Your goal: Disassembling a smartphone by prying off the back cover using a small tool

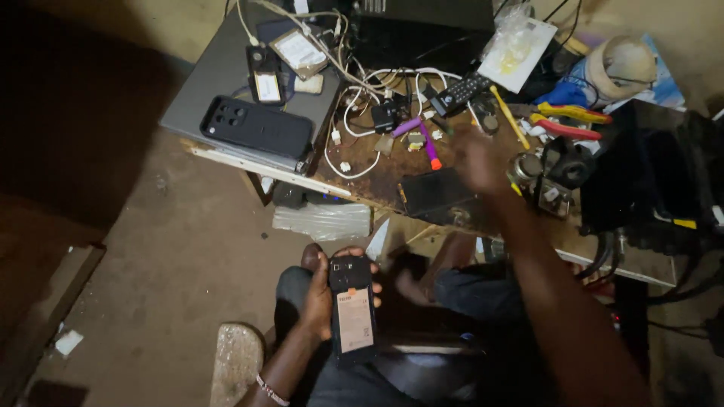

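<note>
Nearest the camera, an opened phone (352, 309) with its back cover off is gripped in the left hand (320, 294), held upright over the lap, with the fingers wrapped around its edges and the exposed battery label turned upward. A beaded bracelet (270, 390) is worn on that wrist. Farther off, the right hand (477, 160) is stretched out over the cluttered counter (377, 169); it is blurred, so whether it is released or clenched cannot be told. Just left of it, a dark flat phone (437, 194) is laid at the near edge of the counter. A purple tool with an orange tip (428, 145) is seen beyond that, among white cables (354, 113). At the far left, a black phone case (256, 126) is rested on a grey laptop (219, 75). A remote control (460, 93), a yellow screwdriver (511, 117) and red-handled pliers (566, 130) are spread to the far right
</note>
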